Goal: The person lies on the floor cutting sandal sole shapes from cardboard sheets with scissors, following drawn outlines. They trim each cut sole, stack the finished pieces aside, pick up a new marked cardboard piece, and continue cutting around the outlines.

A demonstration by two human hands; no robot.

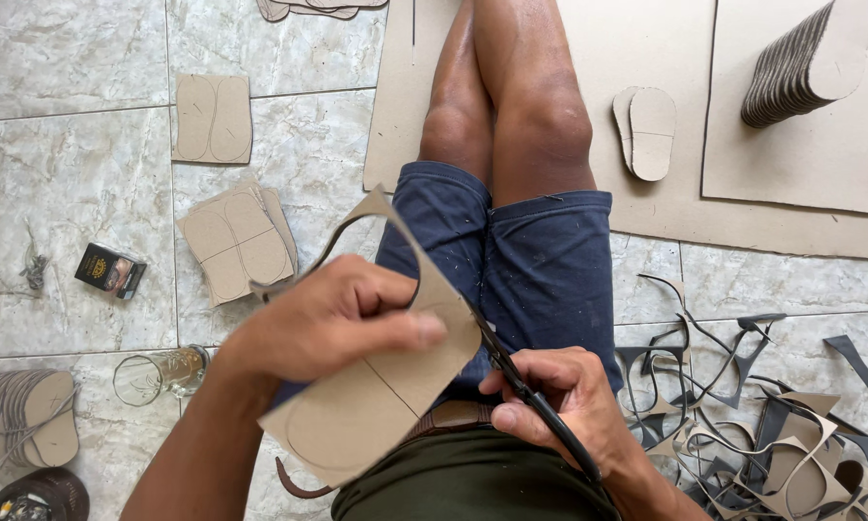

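The left hand [332,318] pinches a cardboard sheet [376,405] marked with sole outlines, held over the lap; the right hand [559,400] grips black scissors [525,391], blades at the sheet's edge, with cardboard offcuts [771,415] strewn on the tiled floor [67,193] just beside

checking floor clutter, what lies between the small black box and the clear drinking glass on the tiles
Bare tile floor only, between small black box and clear drinking glass, in the head view.

Matt brown cardboard sheet [376,405], dark metal scissors [535,400], glossy marbled floor tiles [67,183].
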